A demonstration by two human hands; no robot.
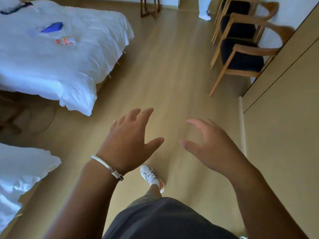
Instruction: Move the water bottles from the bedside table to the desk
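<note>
Over the tan wooden floor [172, 75], both of the person's hands hang in mid-air, palms down and holding nothing. The left hand [131, 140] has its fingers [146, 114] spread and fairly straight, with a silver bracelet [107, 167] round the wrist. The right hand [212, 145] has its fingers [198, 122] loosely curved and parted, thumb apart from the rest. Between the forearms, a white shoe [151, 175] with an orange heel stands on the floor, and dark clothing [164, 219] fills the bottom edge.

At upper left lies a bed [60, 62] with white sheets, cut off by the frame. On it rest a blue item [51, 27] and a small, blurred thing with a red and orange label [66, 40], which may be a bottle, though it is too smeared to tell. A second patch of white bedding [22, 175] is cropped at lower left. A shadowed wooden piece [15, 114] sits between the two beds, hard to make out. No bedside table top or desk shows clearly.

At upper right stand wooden chairs [241, 57] with dark seats beside a tan panel [284, 100]. At the top edge, another person's white-clad leg [204, 7] is cut off.
</note>
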